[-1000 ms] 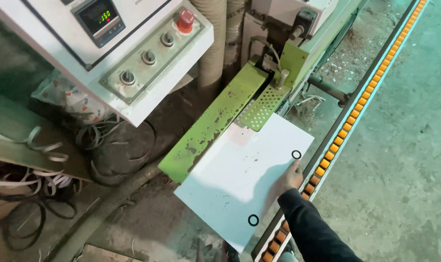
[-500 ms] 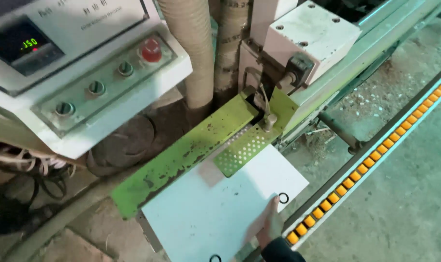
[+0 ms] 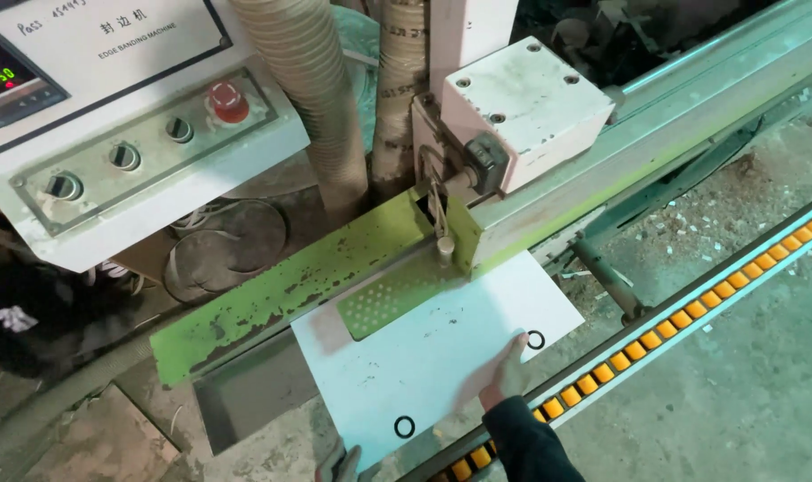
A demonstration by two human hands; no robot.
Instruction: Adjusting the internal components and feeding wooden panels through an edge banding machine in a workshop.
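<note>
1. Sawdust-strewn workshop floor surrounds a worn green machine bed [image 3: 272, 295] at centre frame.
2. My right hand [image 3: 504, 379] lies flat, fingers together, on the white panel [image 3: 441, 357], lower centre, beside the orange roller track [image 3: 674, 335].
3. My left hand [image 3: 339, 466] barely shows at the bottom edge; its state I cannot tell.
4. Risk, as I judge it: the smooth, glossy board could skew against the chipped fence, since one palm steers it.
</note>
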